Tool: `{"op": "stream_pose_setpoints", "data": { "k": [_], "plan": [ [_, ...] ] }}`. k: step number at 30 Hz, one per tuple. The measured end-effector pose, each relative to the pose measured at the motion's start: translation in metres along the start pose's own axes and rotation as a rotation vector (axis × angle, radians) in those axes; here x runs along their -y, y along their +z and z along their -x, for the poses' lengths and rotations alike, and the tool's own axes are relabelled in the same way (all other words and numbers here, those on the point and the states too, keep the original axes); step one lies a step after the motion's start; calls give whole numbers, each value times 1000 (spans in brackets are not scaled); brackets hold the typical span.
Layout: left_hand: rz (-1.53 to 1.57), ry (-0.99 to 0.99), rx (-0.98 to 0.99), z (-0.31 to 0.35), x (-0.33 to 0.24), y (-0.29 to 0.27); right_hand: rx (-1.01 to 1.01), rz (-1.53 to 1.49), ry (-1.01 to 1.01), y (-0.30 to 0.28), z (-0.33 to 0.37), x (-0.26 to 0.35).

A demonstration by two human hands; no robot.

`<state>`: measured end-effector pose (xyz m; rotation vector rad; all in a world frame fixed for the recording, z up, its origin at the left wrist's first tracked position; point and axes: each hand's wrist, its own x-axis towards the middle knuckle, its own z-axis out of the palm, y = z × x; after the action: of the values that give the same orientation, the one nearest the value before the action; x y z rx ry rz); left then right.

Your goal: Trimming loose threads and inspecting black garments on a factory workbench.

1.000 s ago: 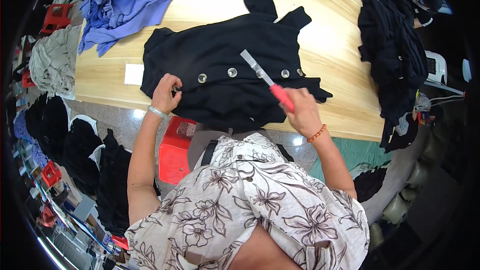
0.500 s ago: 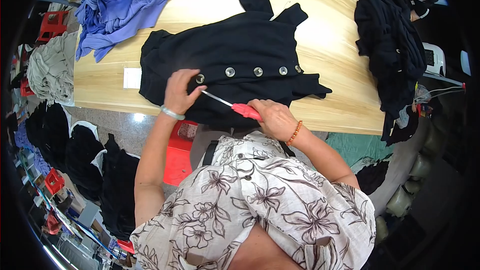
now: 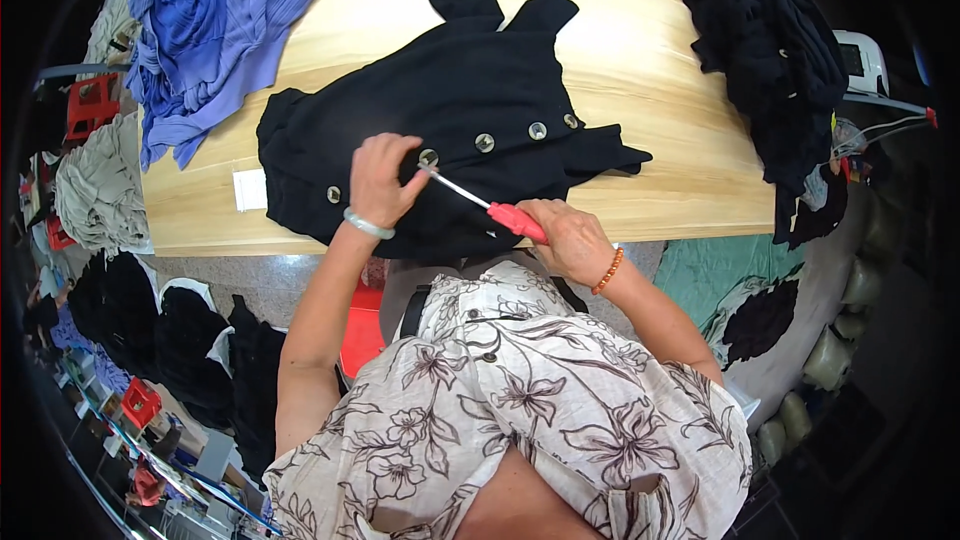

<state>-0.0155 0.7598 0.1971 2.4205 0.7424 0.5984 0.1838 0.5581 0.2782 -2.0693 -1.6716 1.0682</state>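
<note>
A black knit garment [image 3: 400, 90] with a row of large round buttons lies spread on the wooden table [image 3: 620, 30]. My left hand [image 3: 385, 180] rests on it, thumb and fingers apart on either side of a button [image 3: 428, 157]. A pale bangle is on that wrist. My right hand [image 3: 575, 238] grips the red handle of a screwdriver-like tool [image 3: 515, 221]. Its slim metal shaft reaches left, with the tip at that button's lower edge. Further buttons show to the right, and one [image 3: 334, 195] lies left of my left hand.
A pile of blue-purple knitwear [image 3: 220, 30] lies at the far left of the table. More black garments [image 3: 760, 70] are heaped along the right side. A white paper [image 3: 249, 190] sticks out by the garment's left end. Below the table's front edge is a red stool [image 3: 362, 330].
My left hand and the tool tip have moved right along the row, from one button to the neighbouring one. The whole view has also shifted and tilted slightly.
</note>
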Motion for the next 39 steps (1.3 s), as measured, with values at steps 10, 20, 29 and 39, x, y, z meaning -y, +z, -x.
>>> {"op": "stream_pose_setpoints", "data": {
  "k": [10,20,29,39],
  "plan": [
    [-12,-350,67,-6,-18,37,-43,19,94,-5,13,-26],
    [-125,-399,14,-4,-19,53,-49,22,92,-4,11,-33],
    [5,-595,-560,7,50,-30,-100,13,33,-5,9,-36],
    [1,-113,116,4,-11,40,34,36,75,-16,3,-34]
  ]
}}
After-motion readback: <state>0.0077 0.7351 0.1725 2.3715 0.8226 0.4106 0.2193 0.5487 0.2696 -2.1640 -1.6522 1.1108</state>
